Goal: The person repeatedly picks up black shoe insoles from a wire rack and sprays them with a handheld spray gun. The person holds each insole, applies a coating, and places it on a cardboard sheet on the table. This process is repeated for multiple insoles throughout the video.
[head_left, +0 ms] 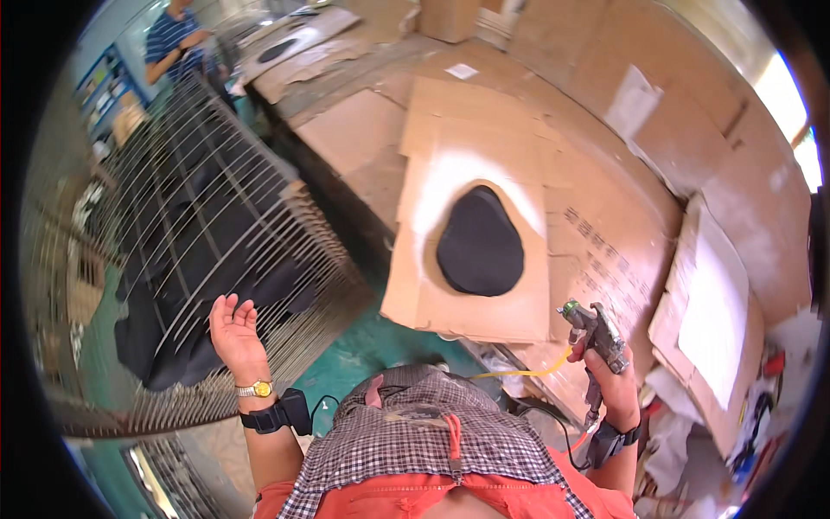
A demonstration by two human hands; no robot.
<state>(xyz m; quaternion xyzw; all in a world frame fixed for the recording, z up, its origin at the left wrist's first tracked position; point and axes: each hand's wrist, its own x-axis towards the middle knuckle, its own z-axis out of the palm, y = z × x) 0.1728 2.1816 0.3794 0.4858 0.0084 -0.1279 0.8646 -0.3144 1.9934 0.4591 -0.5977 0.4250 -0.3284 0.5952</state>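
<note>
At the upper left of the frame, a blue shelf unit (108, 84) and, just right of it, a co-worker (177, 39) in a striped blue shirt. Below, across the left of the frame, a stack of wire racks (320, 227) laden with dark, flat pieces (197, 238). At the lower left, in front of the racks' near edge, the left grip (235, 333): palm turned up, fingers loosely curled and spread, with hold of nothing; cannot tell whether touching the racks. On that arm, a gold-faced watch (255, 389) and a black strapped box (281, 413). At bottom centre, a checked apron (415, 437) over red clothing, with green floor (341, 356) just above and to the left. From upper centre rightward, a worktop (385, 67) spread with cardboard. At centre, lying flat on a pale-misted cardboard sheet (471, 316), a black pear-shaped piece (481, 242), narrow end toward the top. Right of lower centre, a yellow hose (527, 372) leading toward a metal spray gun (596, 333), held in the right grip (612, 381), closed around the handle, near the worktop's edge. At far right, a white sheet (713, 316) on a leaning cardboard panel; below, jumbled cloths (683, 432).
</note>
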